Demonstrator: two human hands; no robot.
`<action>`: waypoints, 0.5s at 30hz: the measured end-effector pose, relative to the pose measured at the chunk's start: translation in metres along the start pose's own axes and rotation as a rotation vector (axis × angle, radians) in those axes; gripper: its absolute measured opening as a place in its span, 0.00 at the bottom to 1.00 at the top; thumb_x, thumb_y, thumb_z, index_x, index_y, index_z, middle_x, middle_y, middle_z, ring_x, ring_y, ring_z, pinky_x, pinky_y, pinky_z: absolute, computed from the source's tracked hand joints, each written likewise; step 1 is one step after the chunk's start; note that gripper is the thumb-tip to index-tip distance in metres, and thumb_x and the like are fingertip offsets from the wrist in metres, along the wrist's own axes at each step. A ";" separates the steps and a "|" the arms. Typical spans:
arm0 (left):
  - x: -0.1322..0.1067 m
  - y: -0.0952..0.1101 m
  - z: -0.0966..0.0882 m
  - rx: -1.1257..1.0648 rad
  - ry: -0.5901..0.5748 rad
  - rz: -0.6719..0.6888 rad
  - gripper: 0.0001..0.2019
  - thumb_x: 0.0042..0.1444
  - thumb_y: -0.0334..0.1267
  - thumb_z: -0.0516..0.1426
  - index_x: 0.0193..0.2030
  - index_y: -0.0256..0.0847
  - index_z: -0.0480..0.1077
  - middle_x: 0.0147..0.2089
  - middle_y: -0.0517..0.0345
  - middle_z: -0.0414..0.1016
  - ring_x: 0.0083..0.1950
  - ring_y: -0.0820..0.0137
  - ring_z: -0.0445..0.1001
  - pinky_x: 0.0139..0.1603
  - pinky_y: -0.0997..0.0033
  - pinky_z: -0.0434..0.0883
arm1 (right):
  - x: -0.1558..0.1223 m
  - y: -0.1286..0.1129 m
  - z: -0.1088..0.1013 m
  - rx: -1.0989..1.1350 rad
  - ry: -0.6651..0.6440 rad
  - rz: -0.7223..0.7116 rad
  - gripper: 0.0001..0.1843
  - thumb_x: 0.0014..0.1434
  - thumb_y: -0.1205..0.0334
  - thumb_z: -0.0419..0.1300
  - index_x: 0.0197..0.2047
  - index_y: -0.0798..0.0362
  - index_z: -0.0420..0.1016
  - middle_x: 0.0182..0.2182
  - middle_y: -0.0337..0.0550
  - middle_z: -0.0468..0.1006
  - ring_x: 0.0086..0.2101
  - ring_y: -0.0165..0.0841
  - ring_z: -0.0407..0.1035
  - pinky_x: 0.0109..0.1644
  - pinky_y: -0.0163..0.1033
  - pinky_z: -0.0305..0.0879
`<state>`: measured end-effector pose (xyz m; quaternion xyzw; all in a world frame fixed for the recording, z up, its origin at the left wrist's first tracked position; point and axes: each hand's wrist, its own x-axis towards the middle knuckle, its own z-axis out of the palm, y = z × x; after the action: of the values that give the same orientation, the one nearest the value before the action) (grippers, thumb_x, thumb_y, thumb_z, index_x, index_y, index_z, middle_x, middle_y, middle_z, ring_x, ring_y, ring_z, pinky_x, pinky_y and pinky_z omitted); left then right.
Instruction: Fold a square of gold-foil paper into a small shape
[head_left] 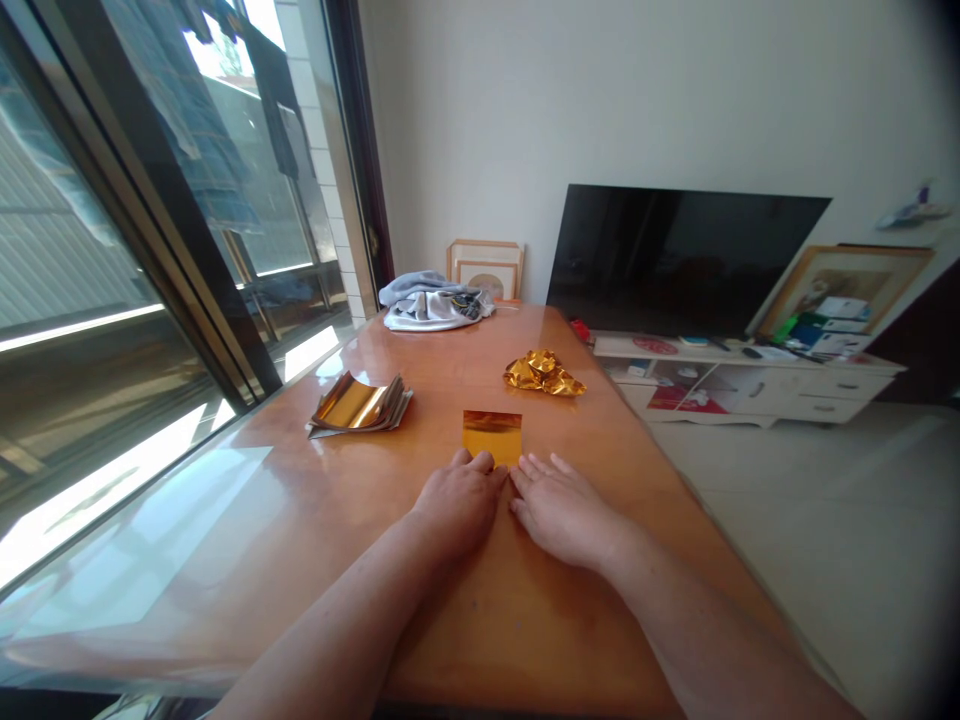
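Observation:
A gold foil paper sheet (pixel 491 436) lies flat on the wooden table (pixel 420 390) in front of me, its near edge covered by my fingers. My left hand (pixel 461 500) has its fingers curled down at the sheet's near left edge, gripping or pressing it. Beside it, my right hand (pixel 562 508) rests palm down with fingers stretched and slightly apart, the tips at the near right corner. Both hands almost meet at the middle. A stack of gold foil paper sheets (pixel 360 405) sits to the left, and crumpled or folded gold foil (pixel 544 373) sits farther back on the right.
Folded cloth (pixel 435 302) lies at the table's far end, with picture frames (pixel 486 262) behind it against the wall. A large television (pixel 682 260) stands on a white cabinet (pixel 750 385) to the right. Glass sliding doors (pixel 172 200) run along the left.

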<state>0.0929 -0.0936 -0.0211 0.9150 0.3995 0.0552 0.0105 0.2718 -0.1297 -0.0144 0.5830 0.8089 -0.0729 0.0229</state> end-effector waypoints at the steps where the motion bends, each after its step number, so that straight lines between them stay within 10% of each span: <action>1: 0.000 0.000 0.000 -0.004 0.001 0.007 0.15 0.67 0.41 0.47 0.54 0.49 0.71 0.48 0.50 0.70 0.48 0.59 0.68 0.46 0.62 0.71 | 0.000 0.001 -0.001 0.000 0.000 0.000 0.34 0.69 0.53 0.41 0.71 0.63 0.59 0.69 0.60 0.57 0.69 0.46 0.49 0.72 0.55 0.38; 7: 0.001 -0.001 0.002 0.001 -0.002 0.024 0.16 0.68 0.42 0.46 0.53 0.47 0.72 0.46 0.49 0.71 0.47 0.59 0.68 0.49 0.60 0.70 | 0.002 0.008 -0.003 -0.041 0.085 0.024 0.29 0.69 0.56 0.41 0.64 0.60 0.70 0.64 0.59 0.67 0.65 0.45 0.58 0.72 0.56 0.39; 15: 0.003 -0.004 0.012 0.002 0.026 0.061 0.16 0.68 0.40 0.47 0.57 0.45 0.69 0.48 0.48 0.71 0.48 0.60 0.68 0.55 0.59 0.67 | 0.006 0.000 0.005 0.011 0.061 0.008 0.34 0.70 0.56 0.38 0.73 0.63 0.52 0.71 0.57 0.52 0.71 0.44 0.43 0.73 0.58 0.32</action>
<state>0.0926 -0.0883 -0.0330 0.9259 0.3716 0.0672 0.0025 0.2692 -0.1247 -0.0199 0.5884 0.8064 -0.0595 -0.0046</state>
